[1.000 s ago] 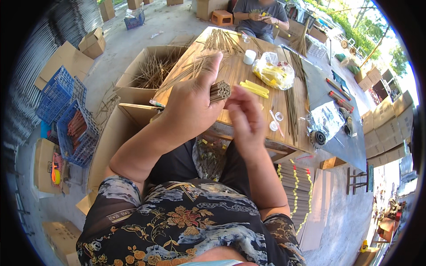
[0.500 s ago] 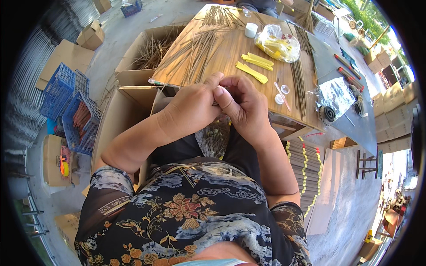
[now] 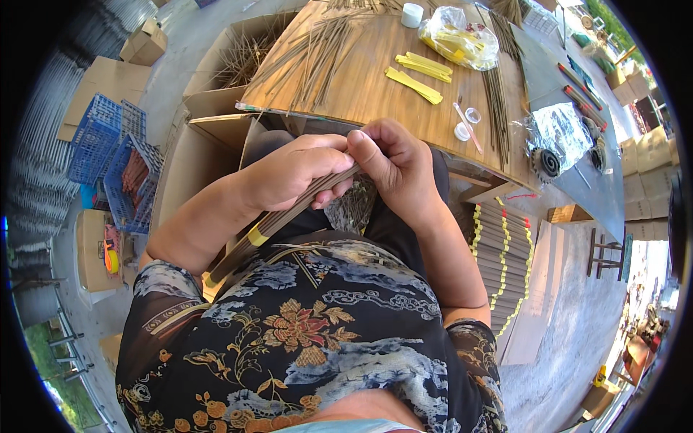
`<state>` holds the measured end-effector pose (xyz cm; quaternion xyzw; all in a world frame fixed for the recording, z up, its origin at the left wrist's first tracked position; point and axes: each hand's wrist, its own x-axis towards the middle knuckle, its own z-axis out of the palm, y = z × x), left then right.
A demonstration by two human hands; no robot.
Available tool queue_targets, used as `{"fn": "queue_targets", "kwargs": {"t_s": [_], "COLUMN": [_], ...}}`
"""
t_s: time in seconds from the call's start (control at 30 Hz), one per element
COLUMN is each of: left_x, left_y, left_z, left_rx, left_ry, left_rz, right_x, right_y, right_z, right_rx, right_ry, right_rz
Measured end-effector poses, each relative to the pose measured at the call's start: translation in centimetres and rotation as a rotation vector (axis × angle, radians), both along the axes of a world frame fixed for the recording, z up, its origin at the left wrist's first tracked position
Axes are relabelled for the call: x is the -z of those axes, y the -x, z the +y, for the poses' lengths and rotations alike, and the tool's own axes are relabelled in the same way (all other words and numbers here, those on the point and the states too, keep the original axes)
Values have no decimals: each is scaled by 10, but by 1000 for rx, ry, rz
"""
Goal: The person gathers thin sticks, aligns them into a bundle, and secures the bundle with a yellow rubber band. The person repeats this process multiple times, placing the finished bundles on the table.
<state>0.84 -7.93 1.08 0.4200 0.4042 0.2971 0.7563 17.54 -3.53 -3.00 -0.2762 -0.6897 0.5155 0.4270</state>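
A bundle of thin brown sticks (image 3: 290, 213) slants across my lap, with a yellow band (image 3: 257, 236) around it lower down. My left hand (image 3: 296, 169) is closed around its upper part, fingertips showing beneath. At the top end, my right hand (image 3: 395, 164) is curled with thumb and fingers pinched, its thumb against the bundle beside my left thumb. The fingers hide the very tip of the bundle. Beyond my hands, yellow strips (image 3: 414, 85) lie in two small piles on the wooden table (image 3: 368, 101).
Loose sticks (image 3: 310, 61) spread over the table's left side, near a plastic bag of yellow strips (image 3: 459, 42). Finished-looking banded bundles (image 3: 499, 252) lie at lower right. Cardboard boxes (image 3: 204, 155) and blue crates (image 3: 96, 137) stand to the left.
My hands have tilted and shifted slightly, so the banded bundle, mostly hidden before, now shows slanting down to the left. The table appears higher in view.
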Motion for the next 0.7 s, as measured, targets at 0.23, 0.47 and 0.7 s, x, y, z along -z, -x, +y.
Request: {"fn": "queue_targets", "kwargs": {"t_s": [0.23,0.47,0.7], "left_x": [10,14,27], "left_y": [1,13,19], "left_z": [-11,-9,-6], "left_rx": [19,-61,9], "left_ry": [-69,35,102], "left_rz": [89,-65,-91], "right_x": [11,10,21], "right_y": [4,-4,-2], "right_z": [1,12,28], "right_rx": [-140,-401,-441], "right_ry": [138,334,9], "right_rz": [77,237,17]}}
